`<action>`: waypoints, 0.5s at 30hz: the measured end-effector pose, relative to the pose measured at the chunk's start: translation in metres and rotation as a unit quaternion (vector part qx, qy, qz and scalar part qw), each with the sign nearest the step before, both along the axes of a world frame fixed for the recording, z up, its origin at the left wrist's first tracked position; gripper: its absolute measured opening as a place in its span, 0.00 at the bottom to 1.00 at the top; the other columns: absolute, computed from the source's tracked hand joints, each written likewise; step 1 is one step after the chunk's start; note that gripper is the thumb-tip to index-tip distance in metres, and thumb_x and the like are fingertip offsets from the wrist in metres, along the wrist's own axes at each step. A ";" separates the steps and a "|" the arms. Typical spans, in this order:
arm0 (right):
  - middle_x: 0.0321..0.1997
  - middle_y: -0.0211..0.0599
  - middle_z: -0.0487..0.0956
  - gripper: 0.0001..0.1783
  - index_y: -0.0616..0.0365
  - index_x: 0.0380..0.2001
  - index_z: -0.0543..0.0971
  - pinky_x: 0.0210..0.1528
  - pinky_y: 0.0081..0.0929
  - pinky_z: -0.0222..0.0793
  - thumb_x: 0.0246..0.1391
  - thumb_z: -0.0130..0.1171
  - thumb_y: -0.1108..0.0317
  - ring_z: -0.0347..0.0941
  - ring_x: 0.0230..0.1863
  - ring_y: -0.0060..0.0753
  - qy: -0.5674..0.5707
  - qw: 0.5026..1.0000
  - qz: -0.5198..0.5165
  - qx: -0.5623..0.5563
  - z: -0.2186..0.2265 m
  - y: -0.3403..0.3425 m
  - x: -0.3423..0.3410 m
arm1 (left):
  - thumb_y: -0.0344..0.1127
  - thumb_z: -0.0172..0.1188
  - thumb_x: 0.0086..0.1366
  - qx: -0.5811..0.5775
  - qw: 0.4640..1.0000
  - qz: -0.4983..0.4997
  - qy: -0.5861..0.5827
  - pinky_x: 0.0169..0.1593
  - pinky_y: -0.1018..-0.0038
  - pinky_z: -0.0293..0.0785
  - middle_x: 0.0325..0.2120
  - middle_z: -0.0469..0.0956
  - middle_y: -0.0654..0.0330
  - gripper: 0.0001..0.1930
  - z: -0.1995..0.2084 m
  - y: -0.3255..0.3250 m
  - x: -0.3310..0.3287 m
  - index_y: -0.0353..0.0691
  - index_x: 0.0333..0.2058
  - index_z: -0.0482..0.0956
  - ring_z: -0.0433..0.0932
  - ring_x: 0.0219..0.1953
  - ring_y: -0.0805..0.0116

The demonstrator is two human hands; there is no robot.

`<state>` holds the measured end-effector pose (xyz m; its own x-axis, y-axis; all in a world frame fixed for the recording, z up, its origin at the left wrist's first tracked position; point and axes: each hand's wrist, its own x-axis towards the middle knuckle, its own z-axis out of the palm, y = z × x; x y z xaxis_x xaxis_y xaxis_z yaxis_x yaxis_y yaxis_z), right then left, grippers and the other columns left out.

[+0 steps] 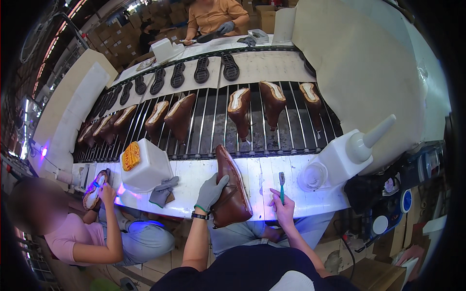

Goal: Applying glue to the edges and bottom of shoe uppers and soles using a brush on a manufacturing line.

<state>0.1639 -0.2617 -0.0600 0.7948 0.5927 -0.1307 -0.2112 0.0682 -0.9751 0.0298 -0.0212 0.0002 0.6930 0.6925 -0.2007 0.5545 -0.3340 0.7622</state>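
Note:
A brown leather boot upper [234, 196] stands on the near side of the bench, tilted, its pale sole edge turned to the right. My left hand [209, 193], in a grey glove with a dark band at the wrist, is closed around its left side. To the right, my bare right hand [283, 209] grips a green-handled brush [281, 186], bristle end pointing away from me and apart from the boot. Just beyond it sits a clear round cup [313, 177] beside a big white squeeze bottle [342, 157] with a long nozzle.
Behind the white bench [194, 167] runs a roller conveyor [208, 121] carrying several boot uppers [239, 104]. Black soles [201, 70] line a far shelf. Left are a white container [145, 167] and a grey glove [164, 191]. One co-worker [80, 237] sits left; another [216, 17] works opposite.

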 end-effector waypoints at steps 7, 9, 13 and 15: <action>0.20 0.25 0.75 0.13 0.62 0.49 0.81 0.21 0.14 0.56 0.64 0.55 0.70 0.61 0.19 0.10 0.004 1.000 0.001 0.000 -0.003 0.000 0.000 | 0.64 0.49 0.66 0.003 1.000 0.004 0.002 0.47 0.57 0.71 0.37 0.81 0.40 0.33 -0.001 0.000 0.000 0.34 0.49 0.76 0.79 0.43 0.41; 0.20 0.25 0.76 0.13 0.62 0.48 0.81 0.21 0.14 0.56 0.64 0.55 0.70 0.61 0.18 0.10 0.003 1.000 0.001 -0.005 -0.004 0.000 0.000 | 0.64 0.49 0.66 0.000 1.000 0.003 0.002 0.46 0.57 0.71 0.37 0.81 0.40 0.33 0.000 -0.001 0.000 0.35 0.49 0.76 0.79 0.43 0.41; 0.20 0.25 0.76 0.12 0.61 0.47 0.82 0.21 0.14 0.56 0.64 0.55 0.69 0.61 0.18 0.10 0.002 1.000 0.001 -0.004 -0.004 -0.001 0.001 | 0.59 0.50 0.68 -0.008 1.000 -0.001 0.018 0.48 0.60 0.71 0.39 0.81 0.41 0.31 0.004 -0.001 0.001 0.32 0.50 0.76 0.79 0.44 0.44; 0.20 0.25 0.76 0.12 0.61 0.46 0.82 0.21 0.14 0.56 0.64 0.55 0.69 0.61 0.18 0.10 0.002 1.000 0.003 -0.006 -0.004 -0.001 0.001 | 0.56 0.50 0.69 -0.010 1.000 -0.002 0.023 0.49 0.62 0.71 0.40 0.81 0.42 0.29 0.007 -0.002 0.002 0.31 0.50 0.75 0.79 0.45 0.46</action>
<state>0.1648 -0.2628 -0.0643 0.7909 0.5957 -0.1402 -0.2150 0.0560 -0.9750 0.0317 -0.0233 0.0073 0.6854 0.6853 -0.2462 0.5875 -0.3205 0.7431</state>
